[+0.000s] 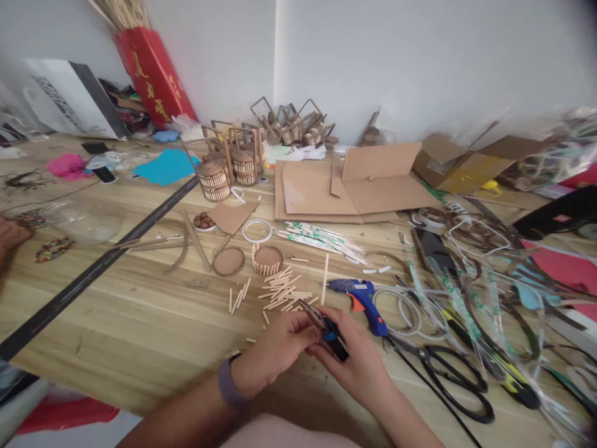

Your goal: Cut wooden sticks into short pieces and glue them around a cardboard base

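My right hand (357,361) is closed round the blue and black handles of a pair of pliers (325,328), whose metal jaws point up and left. My left hand (280,348), with a grey band on its wrist, is closed at the jaws; what its fingertips pinch is too small to make out. Just beyond both hands lies a heap of several short cut wooden sticks (282,292). A small round cardboard basket with a stick rim (267,259) and a flat cardboard disc (228,261) sit past the sticks. A blue glue gun (361,298) lies right of the hands.
Black scissors (454,373) and tangled strips and wires lie at the right. Flat cardboard sheets (345,190), an open box (461,163) and finished stick baskets (213,180) stand further back. A red box (153,74) leans on the wall. Another person's hand (10,239) shows at the left edge.
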`<state>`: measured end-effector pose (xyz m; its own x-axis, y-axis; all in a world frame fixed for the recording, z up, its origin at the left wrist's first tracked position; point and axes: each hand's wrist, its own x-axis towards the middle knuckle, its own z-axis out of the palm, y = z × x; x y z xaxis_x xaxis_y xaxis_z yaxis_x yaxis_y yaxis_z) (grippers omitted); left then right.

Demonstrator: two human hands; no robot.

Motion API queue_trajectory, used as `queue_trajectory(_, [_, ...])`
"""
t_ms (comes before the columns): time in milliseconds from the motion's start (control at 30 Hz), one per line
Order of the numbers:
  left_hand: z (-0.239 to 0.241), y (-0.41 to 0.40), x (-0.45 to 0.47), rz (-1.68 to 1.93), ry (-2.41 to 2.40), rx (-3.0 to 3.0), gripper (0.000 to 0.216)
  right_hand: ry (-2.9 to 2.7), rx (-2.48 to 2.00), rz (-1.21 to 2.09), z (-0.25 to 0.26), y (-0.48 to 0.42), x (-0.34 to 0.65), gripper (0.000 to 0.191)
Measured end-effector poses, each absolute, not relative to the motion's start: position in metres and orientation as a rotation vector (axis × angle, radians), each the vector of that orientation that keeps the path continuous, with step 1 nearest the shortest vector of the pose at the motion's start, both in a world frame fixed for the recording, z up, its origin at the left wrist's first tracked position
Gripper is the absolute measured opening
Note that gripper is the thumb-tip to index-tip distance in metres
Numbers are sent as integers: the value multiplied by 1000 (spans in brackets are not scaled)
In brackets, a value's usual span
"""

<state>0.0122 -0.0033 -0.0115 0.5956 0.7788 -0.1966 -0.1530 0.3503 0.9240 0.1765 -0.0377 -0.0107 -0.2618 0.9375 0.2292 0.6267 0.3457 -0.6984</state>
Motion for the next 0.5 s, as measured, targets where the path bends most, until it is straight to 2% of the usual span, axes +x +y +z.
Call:
queue_trajectory(267, [3,2,6,580,809,1037,46,-1684,-1516,1095,22,-44,192,33])
queue_trajectory(500, [9,1,4,528,840,1057,40,-1538,-1703,1608,39,-64,226,37])
